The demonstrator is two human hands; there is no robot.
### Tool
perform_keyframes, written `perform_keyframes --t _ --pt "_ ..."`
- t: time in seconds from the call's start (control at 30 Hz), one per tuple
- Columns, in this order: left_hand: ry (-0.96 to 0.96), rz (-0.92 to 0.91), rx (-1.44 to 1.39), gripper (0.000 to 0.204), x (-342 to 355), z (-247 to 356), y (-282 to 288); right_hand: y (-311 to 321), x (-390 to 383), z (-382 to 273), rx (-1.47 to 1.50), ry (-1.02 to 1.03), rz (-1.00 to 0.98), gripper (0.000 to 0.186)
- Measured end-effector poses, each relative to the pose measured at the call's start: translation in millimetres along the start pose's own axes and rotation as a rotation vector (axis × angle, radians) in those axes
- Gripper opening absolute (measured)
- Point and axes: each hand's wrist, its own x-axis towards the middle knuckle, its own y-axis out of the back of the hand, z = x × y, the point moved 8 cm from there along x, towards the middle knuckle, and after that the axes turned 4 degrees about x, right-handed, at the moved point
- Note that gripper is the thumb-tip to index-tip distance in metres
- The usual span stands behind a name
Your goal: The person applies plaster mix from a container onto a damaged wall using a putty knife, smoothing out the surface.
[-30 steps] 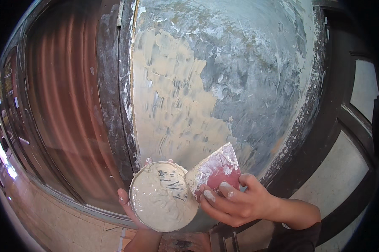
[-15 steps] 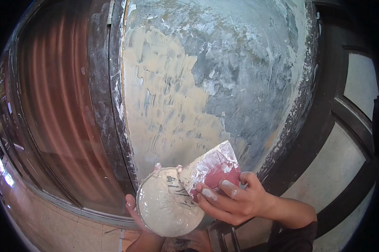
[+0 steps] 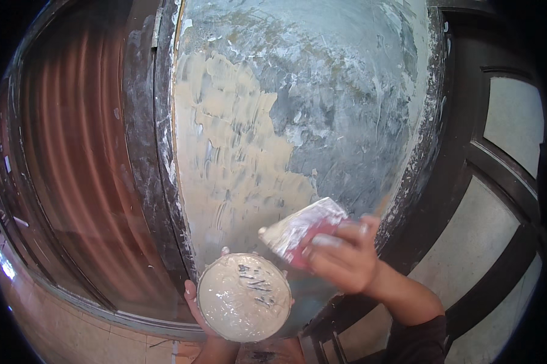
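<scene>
Setting: building under renovation, at a wall face. Evidence: grey wall panel (image 3: pixel 346 109) partly skimmed with fresh beige filler (image 3: pixel 225 158); splattered dark frame (image 3: pixel 158 151); reddish corrugated shutter (image 3: pixel 73 158) to the left; dark-framed pale panels (image 3: pixel 510 127) right; tiled floor (image 3: pixel 37 327) below

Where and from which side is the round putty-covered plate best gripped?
By its rim, from below and behind. The round plate faces the camera, its face coated in wet putty; the left hand already cups it from beneath, fingertips on the edge, leaving the face free for the scraper in the right hand.
</scene>
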Motion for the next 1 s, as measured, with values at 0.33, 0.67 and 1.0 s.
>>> perform_keyframes --t 0.33,0.67,1.0 --pt "-0.030 0.122 0.287 0.094 -3 21 23 -49 -34 158 0.272 -0.812 0.093 0.019" --pt "-0.070 0.098 0.350 0.090 -3 34 25 -68 -28 179 0.217 -0.854 0.070 0.023" --pt "-0.083 0.128 0.314 0.094 -6 37 31 -69 -22 182 0.260 -0.854 0.050 0.021"
